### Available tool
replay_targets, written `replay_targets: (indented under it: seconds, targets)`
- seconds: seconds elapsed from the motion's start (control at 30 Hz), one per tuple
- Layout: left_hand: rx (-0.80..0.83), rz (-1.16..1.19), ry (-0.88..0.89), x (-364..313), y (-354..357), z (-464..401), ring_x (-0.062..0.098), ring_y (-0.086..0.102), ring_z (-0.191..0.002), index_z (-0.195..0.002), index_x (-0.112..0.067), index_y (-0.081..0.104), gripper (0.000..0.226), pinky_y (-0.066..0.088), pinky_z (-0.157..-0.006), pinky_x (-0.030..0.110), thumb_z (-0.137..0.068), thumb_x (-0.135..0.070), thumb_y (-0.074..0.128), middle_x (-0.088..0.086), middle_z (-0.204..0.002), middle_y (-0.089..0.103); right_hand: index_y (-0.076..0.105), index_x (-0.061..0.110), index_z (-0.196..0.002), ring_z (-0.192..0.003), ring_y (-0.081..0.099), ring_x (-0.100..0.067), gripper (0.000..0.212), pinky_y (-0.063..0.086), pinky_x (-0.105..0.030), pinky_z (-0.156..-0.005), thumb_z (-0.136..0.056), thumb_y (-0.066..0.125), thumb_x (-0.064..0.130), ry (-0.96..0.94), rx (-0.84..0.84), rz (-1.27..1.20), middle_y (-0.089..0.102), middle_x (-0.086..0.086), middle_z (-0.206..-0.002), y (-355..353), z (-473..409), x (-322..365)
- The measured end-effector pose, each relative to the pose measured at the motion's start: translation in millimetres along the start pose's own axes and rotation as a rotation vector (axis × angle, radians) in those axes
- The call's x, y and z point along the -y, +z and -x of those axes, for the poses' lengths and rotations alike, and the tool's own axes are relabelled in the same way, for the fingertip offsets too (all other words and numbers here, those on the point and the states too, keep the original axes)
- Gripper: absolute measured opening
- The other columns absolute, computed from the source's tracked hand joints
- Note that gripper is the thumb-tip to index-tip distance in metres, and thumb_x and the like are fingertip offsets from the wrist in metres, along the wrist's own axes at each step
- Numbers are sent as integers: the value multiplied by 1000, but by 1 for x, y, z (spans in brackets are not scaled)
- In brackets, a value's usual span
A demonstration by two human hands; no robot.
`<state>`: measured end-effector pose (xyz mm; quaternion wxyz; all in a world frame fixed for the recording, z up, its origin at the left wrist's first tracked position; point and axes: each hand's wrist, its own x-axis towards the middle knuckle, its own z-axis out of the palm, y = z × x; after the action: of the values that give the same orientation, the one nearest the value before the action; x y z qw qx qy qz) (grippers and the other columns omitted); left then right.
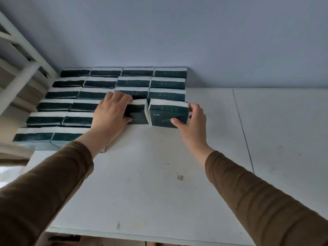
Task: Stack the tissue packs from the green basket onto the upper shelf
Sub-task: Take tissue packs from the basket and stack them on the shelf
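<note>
Up on the white shelf (159, 183), both hands are at the front edge of the stacked block of tissue packs (99, 94). Packs are dark teal with white tops, laid in rows running back to the pale blue wall (177, 32): four across in the rear rows, two visible on the left in the nearer rows, the rest covered by the left arm. Left hand (111, 112) holds one pack (139, 112), fingers curled over its white top, thumb pressing its dark front face; the pack sits touching the row behind it. Right hand (192, 119) grips a second pack (168, 115), thumb on the lower front face, fingers wrapped round the right end. That pack is just beside the left-hand one, a thin gap between them, and it reads slightly tilted; can't tell if it rests fully on the shelf. Both packs sit at the right end of the fourth row from the wall. Both forearms are in brown sleeves (53, 183) reaching up from below. Shelf surface to the right shows a seam line (243, 132) and a few scuffs and stains. White slatted frame (21, 55) stands at the left, blurred. Green basket is out of view.
</note>
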<state>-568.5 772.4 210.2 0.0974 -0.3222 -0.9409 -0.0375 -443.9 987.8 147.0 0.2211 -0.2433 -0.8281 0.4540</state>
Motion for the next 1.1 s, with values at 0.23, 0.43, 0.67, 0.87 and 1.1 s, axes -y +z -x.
replay_targets:
  seconds: [0.23,0.43,0.67,0.87,1.1]
  targets:
    - [3,-71,93,8,6,-15,28,47,-111,-127,-24,50,63,47,-87,44,-73,-30,83,3,-117,54,43,14,-117,-107,54,-22,62,55,-43,-86,-75,85,31,72,-148,3,54,-2,-117,26,1,13]
    - [-2,-19,103,9,4,-8,28,45,-114,-128,-23,48,63,46,-91,44,-75,-32,81,3,-120,54,41,17,-124,-111,53,-22,61,55,-42,-90,-79,82,23,110,-149,-24,55,-1,-123,29,14,17]
    - [-91,58,199,-26,-11,25,30,41,-124,-137,-21,42,69,39,-106,48,-79,-36,76,6,-136,45,34,17,-146,-130,45,-23,75,44,-41,-108,-85,78,23,152,-96,63,43,-4,-145,-15,53,20]
    - [-104,170,361,-128,-19,60,26,42,-125,-138,-20,43,65,38,-107,43,-83,-41,72,2,-135,48,42,18,-141,-127,40,-20,59,41,-33,-103,-89,69,23,54,-186,289,44,-2,-140,-105,123,13]
    - [-24,352,569,-310,-24,144,26,42,-128,-135,-20,47,60,40,-105,43,-83,-39,72,1,-136,51,46,16,-139,-125,40,-21,55,38,-32,-103,-89,67,24,162,-238,497,47,-3,-139,-247,261,-41]
